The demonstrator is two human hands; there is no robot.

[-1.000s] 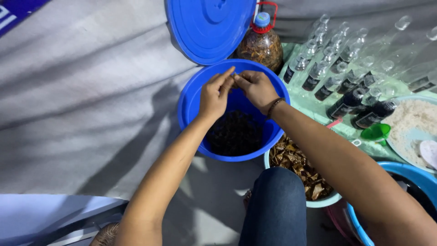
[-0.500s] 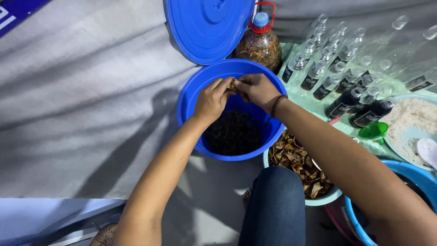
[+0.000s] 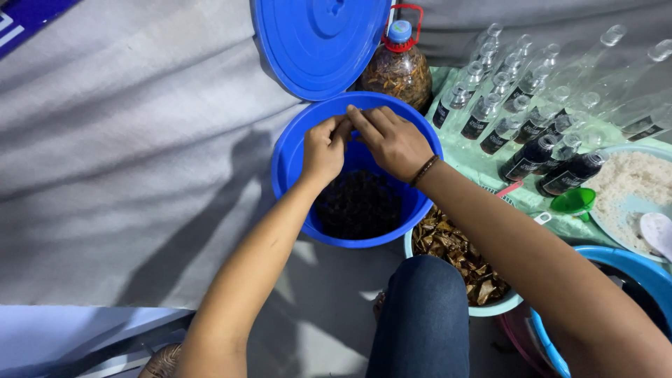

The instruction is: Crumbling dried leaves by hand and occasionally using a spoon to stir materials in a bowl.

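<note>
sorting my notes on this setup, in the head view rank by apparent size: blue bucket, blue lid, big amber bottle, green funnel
1. blue bucket and blue lid: too alike to rank, and the lid is cut off at the top edge.
2. big amber bottle, clearly smaller.
3. green funnel, smallest.

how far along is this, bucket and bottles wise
Done: the lid is off and leans behind the blue bucket, which holds a dark layer low down; two bottles look dark, filled. In hand: the left hand and right hand meet over the bucket, fingertips pinched on something too small to tell. Left: most bottles look clear, and a bowl of dried pieces sits alongside.
</note>
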